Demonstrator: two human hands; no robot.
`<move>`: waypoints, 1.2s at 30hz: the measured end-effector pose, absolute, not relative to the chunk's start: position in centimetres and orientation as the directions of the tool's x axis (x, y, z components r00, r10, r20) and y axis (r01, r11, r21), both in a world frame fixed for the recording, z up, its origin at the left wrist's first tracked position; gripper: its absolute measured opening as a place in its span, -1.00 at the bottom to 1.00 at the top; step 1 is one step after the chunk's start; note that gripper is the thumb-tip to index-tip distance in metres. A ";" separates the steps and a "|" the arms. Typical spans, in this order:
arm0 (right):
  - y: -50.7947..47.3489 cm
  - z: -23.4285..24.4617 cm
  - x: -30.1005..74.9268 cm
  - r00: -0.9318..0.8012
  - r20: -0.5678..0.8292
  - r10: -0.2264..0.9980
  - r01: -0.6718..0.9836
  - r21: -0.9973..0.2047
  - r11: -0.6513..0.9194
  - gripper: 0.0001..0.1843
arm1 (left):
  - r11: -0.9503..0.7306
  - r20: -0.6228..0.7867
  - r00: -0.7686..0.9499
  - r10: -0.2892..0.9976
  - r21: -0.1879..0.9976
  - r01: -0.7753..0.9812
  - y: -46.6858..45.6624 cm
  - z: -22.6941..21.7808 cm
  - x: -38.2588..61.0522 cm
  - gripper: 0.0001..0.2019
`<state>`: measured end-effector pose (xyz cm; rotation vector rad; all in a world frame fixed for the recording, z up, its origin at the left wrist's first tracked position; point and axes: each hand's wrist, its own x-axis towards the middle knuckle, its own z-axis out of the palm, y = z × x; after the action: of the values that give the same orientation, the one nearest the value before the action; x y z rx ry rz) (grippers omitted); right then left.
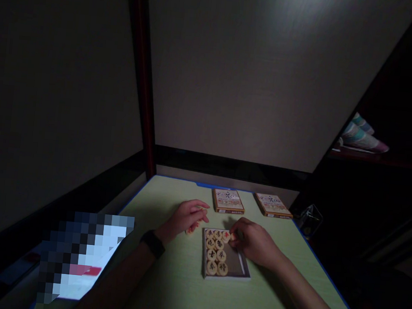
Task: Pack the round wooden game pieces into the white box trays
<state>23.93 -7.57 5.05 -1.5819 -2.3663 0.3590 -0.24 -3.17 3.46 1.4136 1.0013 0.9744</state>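
Note:
A shallow grey tray (241,267) lies on the green table (186,288) and holds several round wooden chess pieces (217,253) with black and red characters. My right hand (254,241) rests at the tray's upper right corner, fingers pinched on a piece (232,236) there. My left hand (187,217) is left of the tray, fingers curled over a wooden piece (190,230) by its palm. A dark watch (152,243) sits on the left wrist.
Two flat orange-edged boxes (228,201) (273,205) lie at the table's far edge. A clear glass container (309,220) stands off the right corner. Folded cloth (362,136) lies on a dark shelf at right. Pale walls close the back and left.

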 end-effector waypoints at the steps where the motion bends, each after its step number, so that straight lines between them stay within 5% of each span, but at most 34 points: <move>1: -7.6 5.1 23.9 -0.364 0.087 0.927 0.864 -0.339 0.371 -0.82 | -0.053 0.035 0.305 0.952 0.997 0.053 -3.1 3.4 -0.3 -0.61; 13: -8.2 6.2 23.6 -0.365 0.058 0.929 0.886 -0.286 0.365 -0.83 | -0.069 0.051 0.270 0.961 0.996 0.061 -2.7 3.8 -0.8 -0.63; 23: -7.9 5.2 23.8 -0.372 0.089 0.924 0.887 -0.261 0.382 -0.76 | -0.143 0.143 -0.035 0.989 0.990 0.001 -1.7 4.4 -3.2 -0.73; 27: -7.8 5.0 24.0 -0.391 0.103 0.915 0.867 -0.291 0.404 -0.71 | -0.205 0.226 -0.060 0.972 0.948 0.244 -0.7 3.4 -3.8 -0.81; 31: -8.1 5.5 24.2 -0.434 0.087 0.896 0.830 -0.346 0.436 -0.67 | -0.336 0.396 0.072 0.916 0.656 0.676 -0.5 2.9 -4.9 -0.83; 36: -8.6 6.5 24.3 -0.446 0.115 0.887 0.801 -0.390 0.454 -0.58 | -0.372 0.330 0.227 0.916 0.488 0.789 -0.6 2.4 -6.0 -0.74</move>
<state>24.28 -8.55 6.54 -1.4439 -2.4055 0.4029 -6.00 -0.57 2.40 2.2807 1.6164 0.8538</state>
